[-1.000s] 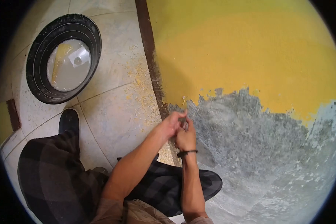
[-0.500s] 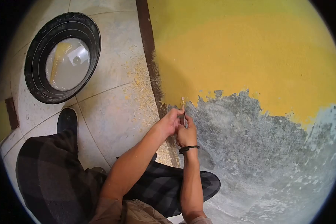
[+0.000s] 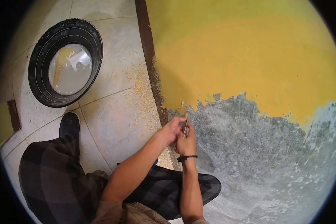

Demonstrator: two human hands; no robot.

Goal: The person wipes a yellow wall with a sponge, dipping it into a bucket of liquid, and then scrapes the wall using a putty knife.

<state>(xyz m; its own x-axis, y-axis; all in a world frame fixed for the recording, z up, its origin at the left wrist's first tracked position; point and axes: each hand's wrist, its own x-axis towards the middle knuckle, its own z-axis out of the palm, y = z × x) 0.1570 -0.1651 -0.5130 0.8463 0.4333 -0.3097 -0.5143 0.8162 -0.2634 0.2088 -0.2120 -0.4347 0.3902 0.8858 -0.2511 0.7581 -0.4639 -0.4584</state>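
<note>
Both of my hands meet around a thin, narrow scraper (image 3: 186, 127), its blade pointing up the wall. My left hand (image 3: 172, 129) is closed on it from the left, thumb extended along the blade. My right hand (image 3: 186, 144), with a dark band at the wrist, grips it lower down; the handle is mostly hidden by the fingers. Just above the fingertips, the ragged lower edge of the yellow paint (image 3: 235, 63) borders bare grey wall (image 3: 231, 127). A small curl of loosened paint (image 3: 182, 104) clings at that edge.
A black bucket (image 3: 34, 71) with cloudy water and a yellow piece inside stands on the tiled floor (image 3: 112, 41) at left. Paint flakes (image 3: 142, 93) litter the tiles along the brown strip (image 3: 147, 41) at the wall's foot. My shoe (image 3: 70, 125) is below the bucket.
My hands and the scraper have drawn back slightly, down from the paint edge. The whole view has shifted a little, with the bucket appearing lower.
</note>
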